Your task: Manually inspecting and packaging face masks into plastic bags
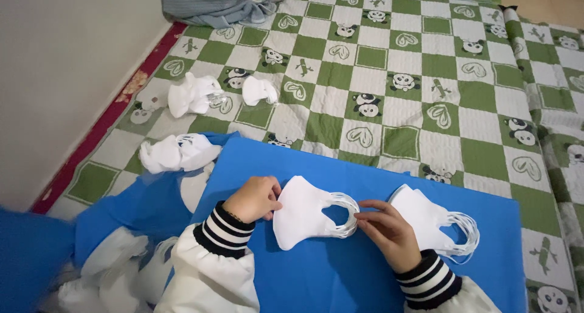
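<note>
A stack of white masks [302, 211] lies near the middle of the blue sheet [365, 276], its ear loops [344, 214] fanned toward your right hand [389, 231]. Your left hand [255, 197] pins the stack's closed edge, fingers curled down onto it; your right hand pinches the loops, thumb and forefinger narrowed around the bundle. To do this well, keep the left hand pressing flat so the layers do not slide, and gather every loop before you pull, since a stray one looks likely to splay the stack. Just right of the stack, on the same sheet, lies a second stack [426, 219], partly under your right wrist; keep your sleeve off it. Beyond the sheet's far left corner, loose masks [179, 153] sit in clumps on the green-and-white checked quilt [426, 94], with more [194, 94] farther off beside the wall. A grey blanket [225, 3] is bunched at the quilt's far edge.
</note>
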